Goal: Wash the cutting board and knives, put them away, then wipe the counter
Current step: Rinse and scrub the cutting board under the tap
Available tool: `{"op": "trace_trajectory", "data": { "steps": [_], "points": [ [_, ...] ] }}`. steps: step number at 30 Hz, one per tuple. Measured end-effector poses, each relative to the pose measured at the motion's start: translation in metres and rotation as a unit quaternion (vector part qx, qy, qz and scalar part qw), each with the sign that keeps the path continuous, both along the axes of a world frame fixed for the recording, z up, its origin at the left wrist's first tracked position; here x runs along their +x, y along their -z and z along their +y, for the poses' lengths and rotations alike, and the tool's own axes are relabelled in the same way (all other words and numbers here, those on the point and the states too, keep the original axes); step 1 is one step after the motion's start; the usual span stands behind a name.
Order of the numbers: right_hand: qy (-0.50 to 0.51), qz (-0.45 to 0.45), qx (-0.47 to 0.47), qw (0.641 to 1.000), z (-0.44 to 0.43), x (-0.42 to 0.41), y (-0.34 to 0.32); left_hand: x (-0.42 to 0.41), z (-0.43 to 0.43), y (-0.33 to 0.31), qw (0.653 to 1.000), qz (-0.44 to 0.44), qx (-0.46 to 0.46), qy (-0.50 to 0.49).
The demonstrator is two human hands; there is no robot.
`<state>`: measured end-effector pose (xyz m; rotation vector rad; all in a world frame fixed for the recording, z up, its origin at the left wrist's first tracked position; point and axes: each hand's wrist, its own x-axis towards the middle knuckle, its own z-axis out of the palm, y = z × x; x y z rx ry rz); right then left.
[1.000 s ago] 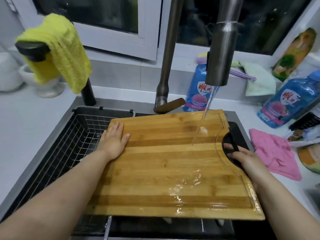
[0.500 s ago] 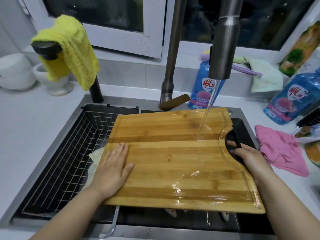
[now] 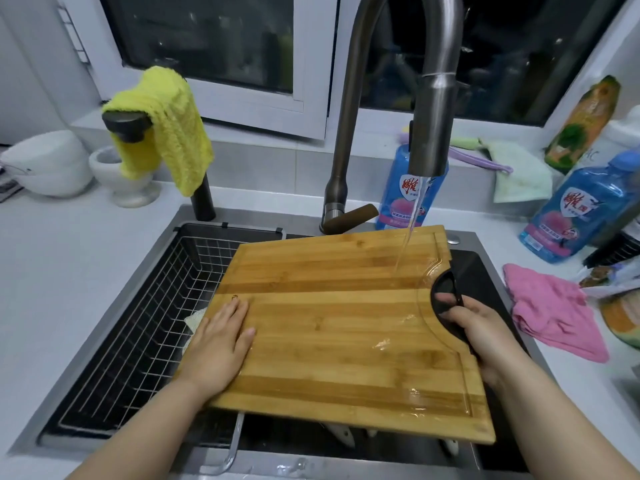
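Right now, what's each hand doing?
Left hand: open, flat on the board.
Right hand: grips the board at its handle.

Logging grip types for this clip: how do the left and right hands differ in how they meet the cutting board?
The left hand lies flat, fingers straight, on top of the cutting board near its left edge; the right hand curls round its right edge at the dark handle cutout. The water stream lands nearer the right hand than the left hand. Both hold the board over the sink.
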<state>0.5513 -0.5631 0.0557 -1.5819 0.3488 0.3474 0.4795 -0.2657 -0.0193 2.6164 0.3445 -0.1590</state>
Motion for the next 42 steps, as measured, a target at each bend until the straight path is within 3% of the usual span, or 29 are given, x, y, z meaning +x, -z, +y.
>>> {"op": "trace_trajectory", "data": {
  "steps": [6, 11, 14, 17, 26, 30, 34, 38, 42],
  "points": [
    [-0.024, -0.019, 0.008, 1.0, 0.022, -0.018, -0.01, 0.0, -0.033, -0.033, 0.997, 0.022, -0.069, 0.029],
    [-0.082, -0.066, -0.025, 0.994, 0.056, -0.037, -0.015, 0.009, -0.068, -0.081, 0.982, -0.032, -0.172, 0.07],
    [-0.106, -0.119, -0.057, 0.986, 0.076, -0.044, -0.019, 0.013, -0.078, -0.118, 0.973, -0.046, -0.224, 0.039],
    [-0.124, -0.154, -0.088, 0.976, 0.093, -0.046, -0.025, 0.016, -0.084, -0.15, 0.96, 0.001, -0.281, 0.008],
    [-0.229, -0.214, -0.111, 0.943, 0.148, -0.048, -0.06, 0.035, -0.06, -0.203, 0.974, 0.115, -0.189, -0.038],
    [-0.269, -0.234, -0.15, 0.922, 0.174, -0.05, -0.081, 0.044, -0.039, -0.225, 0.992, 0.104, -0.058, -0.03],
    [-0.338, -0.263, -0.112, 0.896, 0.2, -0.048, -0.093, 0.051, -0.003, -0.236, 0.998, 0.055, 0.012, -0.018],
    [-0.277, -0.246, -0.002, 0.929, 0.225, -0.034, -0.085, 0.042, 0.048, -0.243, 0.999, -0.018, 0.034, -0.018],
    [-0.191, -0.196, -0.036, 0.961, 0.248, -0.002, -0.057, 0.018, 0.102, -0.249, 0.997, -0.049, -0.062, -0.016]
  ]
}}
